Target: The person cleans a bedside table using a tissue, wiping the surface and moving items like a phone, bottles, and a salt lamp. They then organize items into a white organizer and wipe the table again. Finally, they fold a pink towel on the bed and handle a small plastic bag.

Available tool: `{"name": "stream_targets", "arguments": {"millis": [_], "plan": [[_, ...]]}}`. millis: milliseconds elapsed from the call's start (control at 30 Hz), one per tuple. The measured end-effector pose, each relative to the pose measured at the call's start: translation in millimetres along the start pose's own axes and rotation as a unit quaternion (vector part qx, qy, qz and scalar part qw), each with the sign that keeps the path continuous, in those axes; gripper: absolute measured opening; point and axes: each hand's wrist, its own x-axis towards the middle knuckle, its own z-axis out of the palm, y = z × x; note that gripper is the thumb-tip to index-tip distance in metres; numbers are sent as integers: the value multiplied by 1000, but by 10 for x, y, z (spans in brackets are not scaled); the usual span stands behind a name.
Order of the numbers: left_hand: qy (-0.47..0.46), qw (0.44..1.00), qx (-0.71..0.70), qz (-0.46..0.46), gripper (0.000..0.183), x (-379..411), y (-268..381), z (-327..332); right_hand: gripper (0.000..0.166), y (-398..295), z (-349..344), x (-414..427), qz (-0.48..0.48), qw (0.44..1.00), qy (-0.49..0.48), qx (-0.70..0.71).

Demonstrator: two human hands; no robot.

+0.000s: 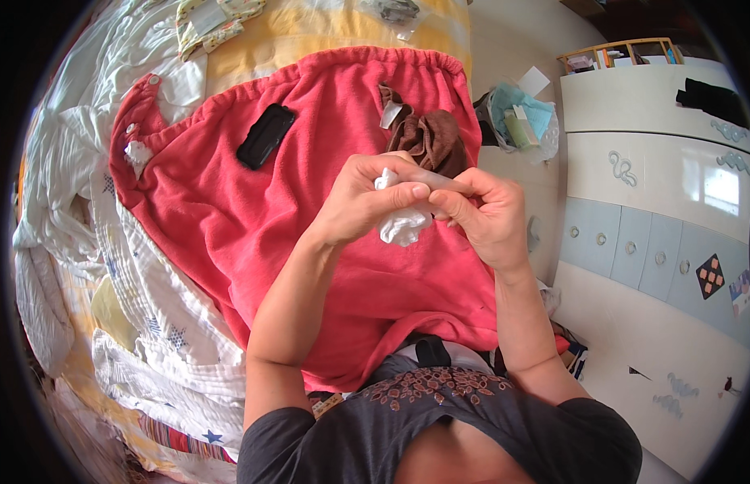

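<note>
My left hand (pixel 375 196) is raised over the red fleece cloth (pixel 278 224), its thumb and fingers closed around a crumpled white tissue (pixel 404 227). One end of the tissue sticks up above the thumb and the larger wad hangs below. My right hand (pixel 490 209) meets the left at the fingertips, with its thumb and fingers drawn together. Whether it pinches the tissue or a left finger is hidden. Just beyond the hands, a bunched brown cloth (pixel 438 136) with a white tag lies on the fleece. A black rectangular case (pixel 266 136) rests farther left.
White muslin cloths with blue stars (pixel 175 327) are heaped at left. Another white wad (pixel 137 156) sits by the fleece's snap buttons. A plastic bag (pixel 526 121) with boxes stands on the floor at right, before a white cabinet (pixel 653 163). Folded patterned fabric (pixel 221 24) lies at the back.
</note>
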Motion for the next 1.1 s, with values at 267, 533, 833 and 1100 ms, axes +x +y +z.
{"name": "stream_targets", "arguments": {"millis": [267,533,833,1100], "plan": [[49,996,-75,26,21,5,-59,39,18,-61,53,15,-9,997,14,72],[100,991,-88,15,20,2,-31,78,12,-32,101,-7,-22,996,61,56],[71,995,-70,0,17,3,-120,34,20,-34,151,20,-162,978,80,-109],[27,991,-132,2,21,-5,-34,-14,22,80,-72,-67,-70,992,87,50]]}}
